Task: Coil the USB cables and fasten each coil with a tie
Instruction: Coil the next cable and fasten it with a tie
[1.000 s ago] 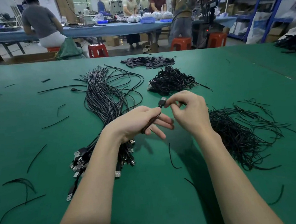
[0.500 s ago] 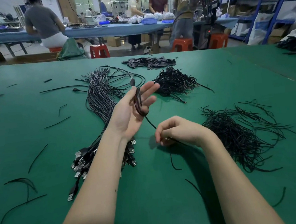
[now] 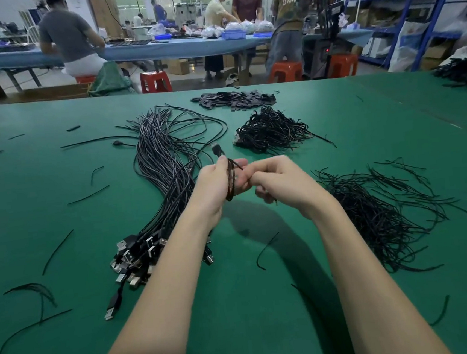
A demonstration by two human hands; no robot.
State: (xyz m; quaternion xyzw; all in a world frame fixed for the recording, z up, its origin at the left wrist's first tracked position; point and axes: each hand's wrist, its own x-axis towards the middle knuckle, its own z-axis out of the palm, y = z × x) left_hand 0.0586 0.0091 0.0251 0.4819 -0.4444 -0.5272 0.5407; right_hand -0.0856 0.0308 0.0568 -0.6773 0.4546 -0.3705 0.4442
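Our left hand grips the upright coil; our right hand, touching it, pinches a tie.

Cable bundle left; loose ties right, on table.

Red stools, blue shelving

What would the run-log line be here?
left hand: grips coiled cable | right hand: pinches tie at coil | fastening: unfinished
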